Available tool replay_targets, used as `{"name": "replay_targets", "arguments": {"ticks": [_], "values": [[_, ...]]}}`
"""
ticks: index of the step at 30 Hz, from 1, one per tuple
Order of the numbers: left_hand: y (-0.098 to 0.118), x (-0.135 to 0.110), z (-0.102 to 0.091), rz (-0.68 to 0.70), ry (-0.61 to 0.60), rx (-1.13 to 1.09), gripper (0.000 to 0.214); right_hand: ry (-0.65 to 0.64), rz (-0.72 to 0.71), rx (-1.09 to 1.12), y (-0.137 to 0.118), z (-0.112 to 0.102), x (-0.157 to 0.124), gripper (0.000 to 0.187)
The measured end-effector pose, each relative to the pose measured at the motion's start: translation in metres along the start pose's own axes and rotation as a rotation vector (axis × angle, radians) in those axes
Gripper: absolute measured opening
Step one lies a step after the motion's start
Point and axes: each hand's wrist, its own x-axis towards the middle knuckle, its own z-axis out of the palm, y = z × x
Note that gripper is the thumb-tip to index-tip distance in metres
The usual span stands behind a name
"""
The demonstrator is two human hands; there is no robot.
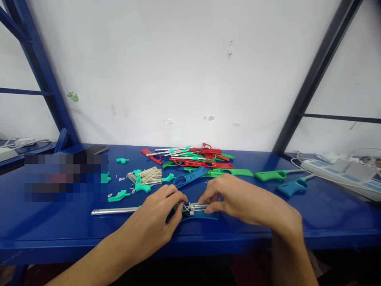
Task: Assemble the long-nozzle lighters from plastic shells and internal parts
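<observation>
Near the front of the table lies a blue half-shell of a long-neck lighter (208, 216), its metal tube (114, 211) pointing left. My left hand (160, 210) is closed over the shell's middle, thumb and fingers pinching around small parts and a thin wire; these are partly hidden. A clear fuel tank (198, 206) sits along the handle part of the shell. My right hand (228, 194) grips that tank between thumb and fingers from the right. Just behind the hands lies another blue half-shell (192, 177) with an oval trigger opening.
Red half-shells (205, 163), a green shell (238, 172) and metal tubes are piled at the back. Behind-left are clear tanks (151, 174) and teal triggers (119, 196). Green (269, 175) and blue lighters (290, 187) lie right, near a white power strip (342, 174).
</observation>
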Motion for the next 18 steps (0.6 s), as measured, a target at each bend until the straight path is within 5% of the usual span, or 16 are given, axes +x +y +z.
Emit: {"name": "replay_targets", "arguments": {"ticks": [10,18], "values": [[0.0001,-0.0010,0.0000,0.004,-0.016,-0.011,0.028,0.022,0.028,-0.019,0.0056,0.0042,0.0012,0.037],[-0.0007,-0.0015,0.0002,0.004,-0.026,-0.020,0.025,0.015,-0.026,-0.041,0.0030,0.0031,0.0006,0.028]]}}
